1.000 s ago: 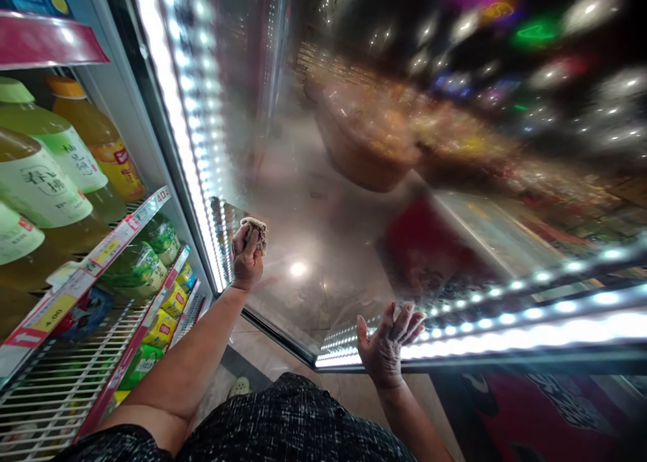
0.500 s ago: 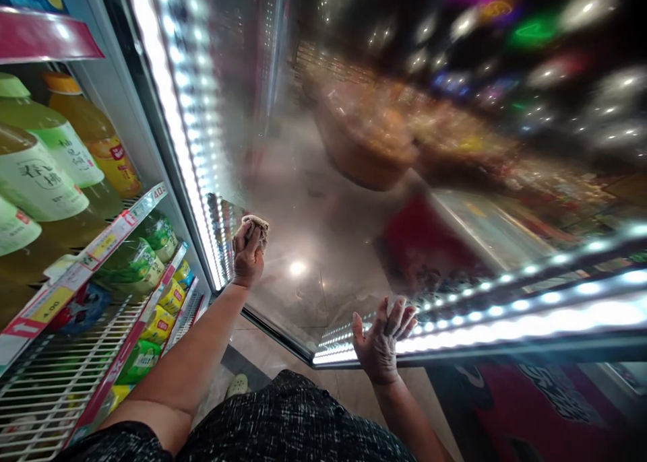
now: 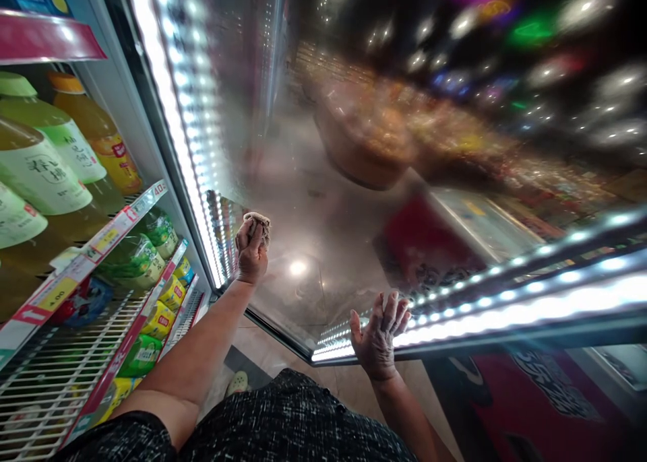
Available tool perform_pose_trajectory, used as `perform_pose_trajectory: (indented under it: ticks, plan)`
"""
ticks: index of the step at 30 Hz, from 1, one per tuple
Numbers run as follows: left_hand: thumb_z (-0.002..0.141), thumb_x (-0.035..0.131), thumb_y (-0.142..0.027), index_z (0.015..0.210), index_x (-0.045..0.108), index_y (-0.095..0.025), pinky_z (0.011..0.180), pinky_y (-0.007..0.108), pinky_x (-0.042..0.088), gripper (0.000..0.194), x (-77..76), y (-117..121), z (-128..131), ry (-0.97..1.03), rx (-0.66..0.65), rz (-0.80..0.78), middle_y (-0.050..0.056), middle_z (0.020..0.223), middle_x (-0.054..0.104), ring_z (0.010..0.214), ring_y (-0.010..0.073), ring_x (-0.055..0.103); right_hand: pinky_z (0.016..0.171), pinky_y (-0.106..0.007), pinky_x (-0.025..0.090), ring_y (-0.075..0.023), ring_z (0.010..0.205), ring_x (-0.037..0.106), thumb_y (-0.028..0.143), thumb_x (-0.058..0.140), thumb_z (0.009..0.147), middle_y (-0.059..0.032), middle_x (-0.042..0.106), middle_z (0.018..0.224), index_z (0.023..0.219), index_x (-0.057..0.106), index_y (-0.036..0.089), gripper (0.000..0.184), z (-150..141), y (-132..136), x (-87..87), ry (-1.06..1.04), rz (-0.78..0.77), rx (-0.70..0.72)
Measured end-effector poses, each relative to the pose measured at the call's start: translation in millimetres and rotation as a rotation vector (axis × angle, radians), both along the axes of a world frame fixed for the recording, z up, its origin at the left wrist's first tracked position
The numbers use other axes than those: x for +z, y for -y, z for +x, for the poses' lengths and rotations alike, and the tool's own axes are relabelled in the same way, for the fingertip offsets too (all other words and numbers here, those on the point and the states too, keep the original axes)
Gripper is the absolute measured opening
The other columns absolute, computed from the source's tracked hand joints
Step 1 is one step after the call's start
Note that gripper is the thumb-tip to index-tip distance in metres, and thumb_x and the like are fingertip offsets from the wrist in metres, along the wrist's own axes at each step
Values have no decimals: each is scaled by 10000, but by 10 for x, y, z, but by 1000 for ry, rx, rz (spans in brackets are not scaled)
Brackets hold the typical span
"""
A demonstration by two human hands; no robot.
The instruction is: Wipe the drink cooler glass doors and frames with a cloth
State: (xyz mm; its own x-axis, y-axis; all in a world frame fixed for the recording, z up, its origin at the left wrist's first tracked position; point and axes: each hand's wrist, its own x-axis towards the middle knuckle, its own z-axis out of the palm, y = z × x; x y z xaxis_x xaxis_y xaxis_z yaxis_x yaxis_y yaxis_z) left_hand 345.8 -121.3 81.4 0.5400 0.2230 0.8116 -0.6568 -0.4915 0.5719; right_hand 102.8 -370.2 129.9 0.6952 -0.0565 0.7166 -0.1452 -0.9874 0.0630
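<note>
A crumpled brownish cloth [image 3: 259,222] is bunched in my left hand [image 3: 252,254], which presses it toward the glass door [image 3: 323,226] near its lit left edge. My fingers are wrapped round the cloth. Over by the door's lower right edge, my right hand [image 3: 378,341] has its fingers spread and holds nothing. It rests at or close to the bright LED strip [image 3: 485,320]; whether it touches the glass I cannot tell. The door is hazy and reflects lights.
On the left, cooler shelves carry several drink bottles [image 3: 43,172], and a wire rack [image 3: 60,374] lies below with yellow and green packs [image 3: 160,319] beyond it. Tiled floor [image 3: 257,351] shows beneath the door frame. A red panel [image 3: 546,401] stands at the lower right.
My left hand has shifted slightly right and up with the cloth. My right hand has moved slightly left and up. The door's right edge sits at a somewhat steeper angle.
</note>
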Motion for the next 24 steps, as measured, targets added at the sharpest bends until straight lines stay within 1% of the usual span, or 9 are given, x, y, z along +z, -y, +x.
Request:
perform_pose_trajectory:
  ticks: [2, 6, 9, 12, 14, 16, 18, 20, 24]
  plan:
    - [957, 488, -189, 1304, 647, -222, 1162, 444, 389, 383, -6, 59, -75, 14, -12, 33, 146, 1409, 529, 1381, 247, 470, 1146, -743, 215, -421, 1543, -3, 352, 536, 969, -189, 19, 1684, 1612, 18, 142, 852, -7, -2, 3, -5, 1, 0]
    - [958, 465, -161, 1357, 608, -229, 1152, 416, 399, 429, -64, 164, -250, 42, -55, 142, 145, 1424, 524, 1382, 238, 468, 1142, -744, 212, -424, 1542, -24, 369, 522, 974, -190, 5, 1684, 1612, 16, 144, 845, -19, -1, -5, -15, 3, 5]
    - [955, 458, -154, 1335, 624, -235, 1146, 419, 407, 422, -85, 144, -235, 53, -58, 161, 138, 1421, 532, 1372, 234, 479, 1139, -742, 219, -425, 1542, -16, 369, 517, 976, -199, 21, 1681, 1612, 12, 146, 842, -37, 4, -14, -27, 5, 8]
    - [957, 450, -146, 1319, 635, -237, 1139, 420, 411, 417, -60, 133, -198, 75, -13, 144, 134, 1412, 538, 1368, 229, 483, 1140, -730, 235, -424, 1542, 0, 373, 522, 977, -205, 41, 1679, 1611, 12, 143, 846, -56, 2, -16, -29, -2, 7]
    - [960, 442, -142, 1340, 619, -229, 1140, 427, 406, 428, -32, 185, -246, 87, 16, 142, 146, 1419, 528, 1380, 233, 468, 1141, -724, 244, -425, 1542, 10, 376, 526, 975, -206, 50, 1678, 1612, 11, 145, 851, -64, -2, -13, -29, -1, 5]
    - [962, 453, -156, 1349, 613, -223, 1146, 443, 394, 424, -9, 259, -338, 80, -1, 170, 157, 1417, 533, 1385, 244, 458, 1137, -724, 254, -426, 1541, 21, 376, 528, 974, -205, 63, 1677, 1613, 10, 153, 852, -72, -3, -7, -29, 3, 8]
    - [962, 477, -188, 1323, 634, -228, 1146, 454, 392, 396, 9, 303, -402, 63, -46, 203, 155, 1397, 555, 1368, 250, 472, 1131, -729, 263, -425, 1541, 25, 371, 524, 974, -205, 75, 1676, 1613, 11, 158, 846, -83, 0, 4, -29, 4, 17]
    - [962, 489, -214, 1296, 653, -232, 1140, 459, 400, 372, 25, 289, -387, 44, -62, 191, 149, 1384, 568, 1347, 252, 494, 1129, -730, 270, -420, 1543, 29, 365, 518, 977, -210, 91, 1673, 1612, 17, 150, 837, -101, 6, 17, -30, 1, 29]
    - [970, 461, -206, 1325, 628, -208, 1144, 471, 390, 392, 52, 218, -267, 35, 8, 115, 160, 1410, 532, 1369, 254, 470, 1133, -721, 283, -405, 1545, 47, 342, 526, 976, -228, 128, 1663, 1610, 33, 127, 831, -132, 11, 37, -30, -9, 54]
